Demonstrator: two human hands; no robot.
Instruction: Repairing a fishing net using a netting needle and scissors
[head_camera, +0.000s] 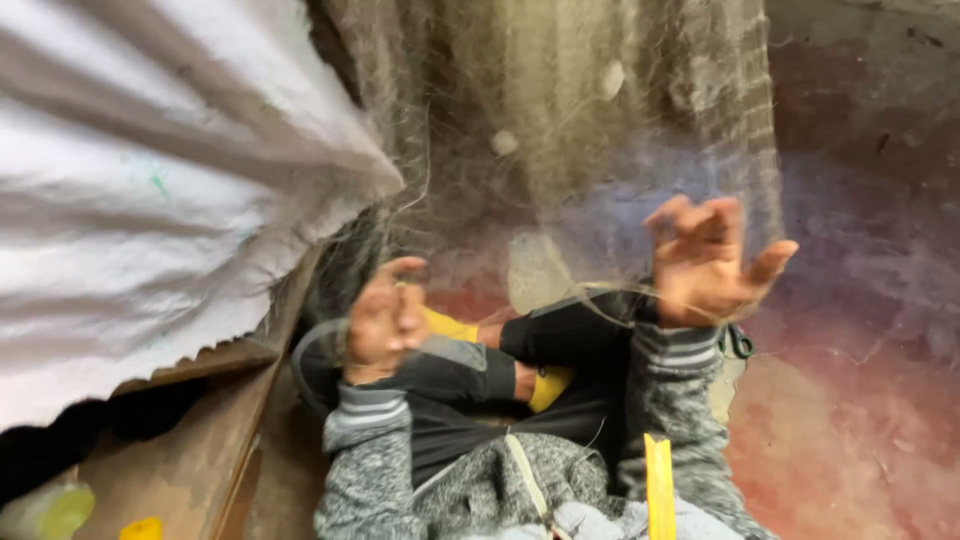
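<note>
A fine, pale fishing net (560, 110) with small white floats hangs in front of me and drapes down over my crossed legs. My left hand (385, 320) is curled, and its fingers pinch strands of the net near my knee. My right hand (705, 262) is raised higher, fingers bent and spread, with net threads running across them. Both hands are blurred by motion. I wear a grey knit jacket with striped cuffs and black trousers with yellow trim (450, 327).
A large white woven sack (150, 190) fills the upper left, resting on a brown board (200, 440). A worn reddish concrete floor (850, 400) lies to the right. A yellow-green object (50, 510) sits at the bottom left corner.
</note>
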